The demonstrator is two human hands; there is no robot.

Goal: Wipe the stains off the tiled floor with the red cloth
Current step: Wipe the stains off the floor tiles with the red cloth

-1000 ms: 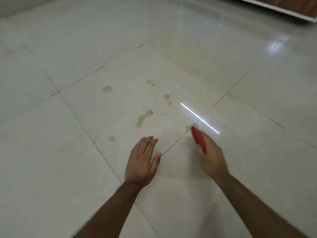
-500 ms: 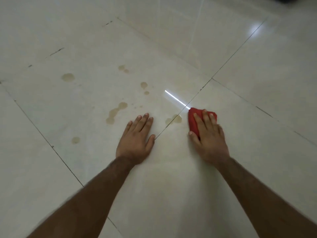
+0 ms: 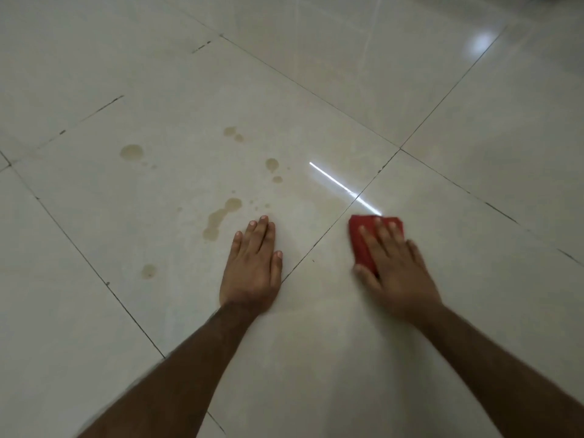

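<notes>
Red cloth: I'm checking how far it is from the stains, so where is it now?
In the head view the red cloth lies flat under the right hand, right of the grout line, across it from the left hand.

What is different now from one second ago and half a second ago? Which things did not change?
The right hand brought the red cloth down from the air and now presses it flat on the tiled floor. The small stain by the grout line, seen beside the cloth half a second ago, no longer shows. The left hand stays flat on the floor, and the brown stains beyond it are unchanged.
</notes>
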